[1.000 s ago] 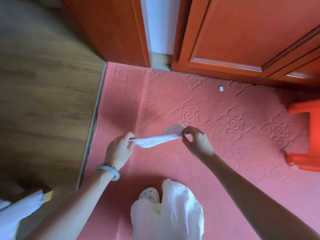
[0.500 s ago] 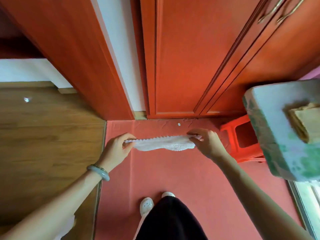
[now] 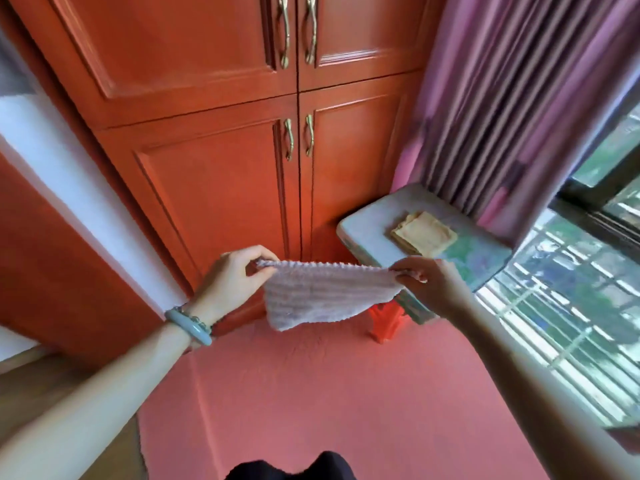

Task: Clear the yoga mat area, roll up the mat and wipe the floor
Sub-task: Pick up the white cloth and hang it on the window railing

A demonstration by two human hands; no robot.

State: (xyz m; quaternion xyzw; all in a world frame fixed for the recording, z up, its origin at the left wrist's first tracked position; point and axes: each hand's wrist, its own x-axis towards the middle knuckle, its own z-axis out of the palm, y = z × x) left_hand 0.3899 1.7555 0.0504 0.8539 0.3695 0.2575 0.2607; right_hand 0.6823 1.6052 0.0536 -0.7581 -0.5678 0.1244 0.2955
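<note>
At the far left, a strip of wooden floor (image 3: 38,389) runs beside the pink yoga mat (image 3: 346,403), which covers the floor from the middle of the view to the window side. Above the wood stands a red-brown door frame (image 3: 52,265) with a band of white wall (image 3: 69,174) next to it. The left hand (image 3: 232,278), with a pale green bangle (image 3: 189,326) on its wrist, pinches the left top corner of a white ribbed cloth (image 3: 318,292) between thumb and curled fingers. That cloth hangs stretched in the air between both hands, above the mat and in front of the red-brown wardrobe (image 3: 214,161), its lower edge sagging to a point on the left side. The wardrobe has four doors in view, each with a brass handle (image 3: 288,139). The right hand (image 3: 429,282) pinches the cloth's right top corner, fingers curled round it. Below the cloth's right end, part of a red plastic stool (image 3: 386,322) shows on the mat. Behind the right hand is a counter (image 3: 478,258) with a pale patterned cover, and on it lies a folded yellowish cloth (image 3: 424,233). A purple curtain (image 3: 512,98) hangs down to the counter's back edge. At the far right, a window (image 3: 571,299) with bars lets in daylight. At the bottom edge, dark clothing (image 3: 291,471) of the person shows.
</note>
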